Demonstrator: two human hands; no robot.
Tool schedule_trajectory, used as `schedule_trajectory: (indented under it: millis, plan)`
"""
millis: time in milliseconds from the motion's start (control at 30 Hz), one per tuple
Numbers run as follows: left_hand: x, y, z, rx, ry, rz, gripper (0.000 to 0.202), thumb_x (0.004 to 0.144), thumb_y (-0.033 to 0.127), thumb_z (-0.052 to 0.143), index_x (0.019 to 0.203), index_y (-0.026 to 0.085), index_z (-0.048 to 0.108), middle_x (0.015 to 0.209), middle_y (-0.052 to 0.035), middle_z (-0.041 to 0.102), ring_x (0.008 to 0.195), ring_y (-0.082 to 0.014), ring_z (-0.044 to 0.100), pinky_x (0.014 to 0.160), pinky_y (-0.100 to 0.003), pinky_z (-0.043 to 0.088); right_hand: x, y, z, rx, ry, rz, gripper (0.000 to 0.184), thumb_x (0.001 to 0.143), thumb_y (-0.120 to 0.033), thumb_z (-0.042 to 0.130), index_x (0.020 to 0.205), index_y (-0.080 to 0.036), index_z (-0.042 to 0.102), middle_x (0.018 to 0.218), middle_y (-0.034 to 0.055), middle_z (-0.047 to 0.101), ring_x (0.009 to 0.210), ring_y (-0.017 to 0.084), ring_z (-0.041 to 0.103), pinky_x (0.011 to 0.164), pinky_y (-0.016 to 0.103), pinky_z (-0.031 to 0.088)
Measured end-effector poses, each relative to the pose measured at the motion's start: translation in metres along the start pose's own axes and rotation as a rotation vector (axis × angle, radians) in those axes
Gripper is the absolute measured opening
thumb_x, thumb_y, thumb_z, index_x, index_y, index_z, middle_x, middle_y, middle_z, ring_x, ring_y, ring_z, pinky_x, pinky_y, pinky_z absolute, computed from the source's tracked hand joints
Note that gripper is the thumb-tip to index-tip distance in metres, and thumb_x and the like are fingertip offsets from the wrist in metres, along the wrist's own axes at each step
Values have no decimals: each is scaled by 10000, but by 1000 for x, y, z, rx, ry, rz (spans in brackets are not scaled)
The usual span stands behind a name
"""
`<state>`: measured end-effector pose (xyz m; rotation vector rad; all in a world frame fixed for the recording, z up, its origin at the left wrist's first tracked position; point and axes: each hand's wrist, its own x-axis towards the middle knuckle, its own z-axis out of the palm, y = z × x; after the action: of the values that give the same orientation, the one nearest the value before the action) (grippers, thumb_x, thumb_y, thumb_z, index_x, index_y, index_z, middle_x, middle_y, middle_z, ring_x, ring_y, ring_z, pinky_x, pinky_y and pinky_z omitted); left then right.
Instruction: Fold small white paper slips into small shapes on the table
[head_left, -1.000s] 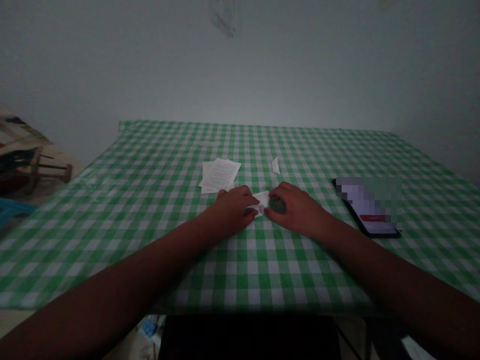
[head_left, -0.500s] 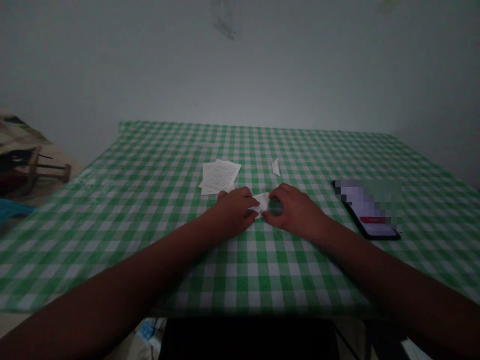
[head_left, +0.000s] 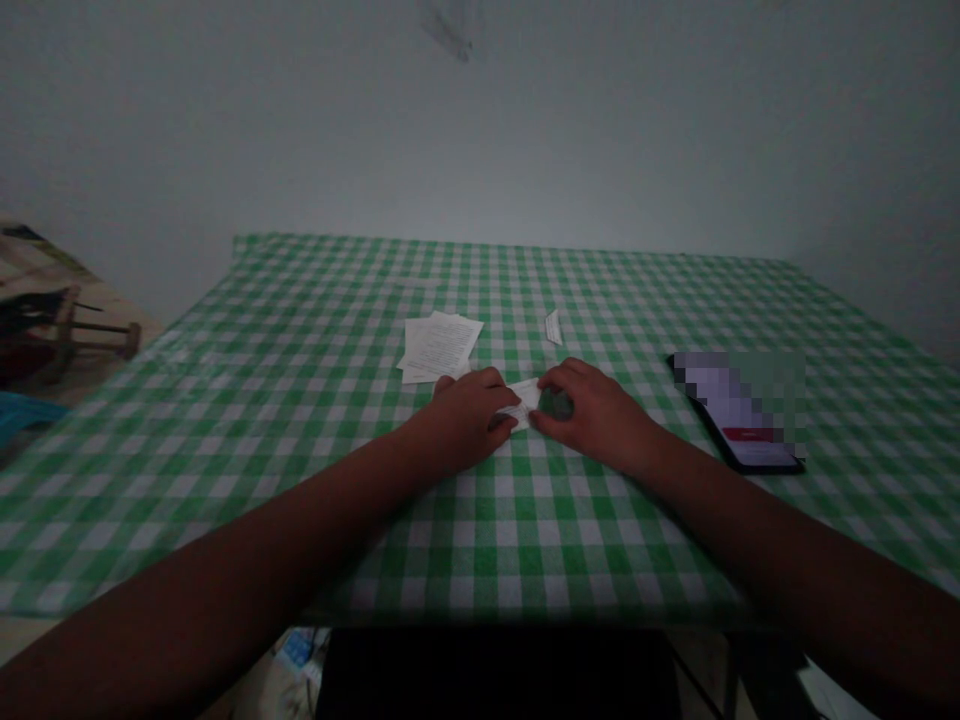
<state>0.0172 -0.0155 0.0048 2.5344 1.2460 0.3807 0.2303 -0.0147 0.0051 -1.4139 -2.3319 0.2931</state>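
A small white sheet of paper [head_left: 524, 401], partly folded, lies between my two hands near the middle of the table. My left hand [head_left: 471, 418] has its fingers and thumb closed on the paper's left side. At the right side, my right hand [head_left: 594, 412] curls round with forefinger and thumb on the paper's edge, leaving a gap in its palm where the cloth shows. My fingers hide part of the folds. Just beyond my left hand sits a loose stack of printed paper sheets [head_left: 441, 346]. Farther off, a small folded piece of paper [head_left: 553, 327] rests alone.
A green and white checked tablecloth [head_left: 495, 540] covers the table. On the right lies a phone [head_left: 739, 420] with its screen lit. The table's far edge meets a grey wall [head_left: 525, 130]. A wooden stool [head_left: 97, 335] stands on the floor at left.
The view has tilted slightly, so the table sits a little higher in it. My right thumb and forefinger have shifted slightly at the paper's edge; both hands stay on it.
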Motion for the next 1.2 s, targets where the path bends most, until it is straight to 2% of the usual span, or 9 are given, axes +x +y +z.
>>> schedule_trajectory:
  millis: [67,167,267,700,900,1200]
  plan:
    - [0,-1,-1,3,-8,1,263,910,296,591,1159,249,661,1174,-53,633,1127,-242,567,853,-396,378,-1,3,0,-4,30,-147,298,850,-315,666,1113,-175,669,1097,107,637,1016,250,583,902,414,469]
    - [-1,-4,-6,12,-30,16,213,911,284,602,1105,278,690,1170,-29,649,1129,-237,570,879,-409,350,-1,6,-3,-17,-31,-352,197,921,-249,576,1049,-215,722,1109,80,676,1050,239,571,940,418,443]
    - [-1,-8,-10,8,-41,33,185,922,266,590,1065,285,707,1184,-11,661,1144,-221,568,913,-407,327,-3,4,-7,-22,-118,-413,238,949,-208,523,1055,-226,735,1116,62,707,1035,227,584,909,404,452]
    - [-4,-10,-9,-8,-8,31,193,911,272,589,1070,287,698,1197,-15,665,1150,-221,572,933,-416,319,-27,-29,-11,-305,-179,-243,338,945,-244,513,1262,-192,617,1327,104,624,1187,345,472,871,496,376]
    - [-2,-3,-9,11,20,-6,155,905,345,613,992,269,715,1137,-15,678,1112,-223,584,909,-410,305,-29,-32,-10,-326,-181,-216,369,929,-246,510,1285,-201,597,1398,94,575,1195,363,460,875,520,375]
    - [-2,2,-10,35,56,-53,139,893,329,622,969,259,715,1109,-5,682,1090,-223,593,893,-408,300,-30,-32,-10,-363,-190,-202,427,953,-280,452,1362,-196,539,1466,98,509,1205,354,458,908,544,373]
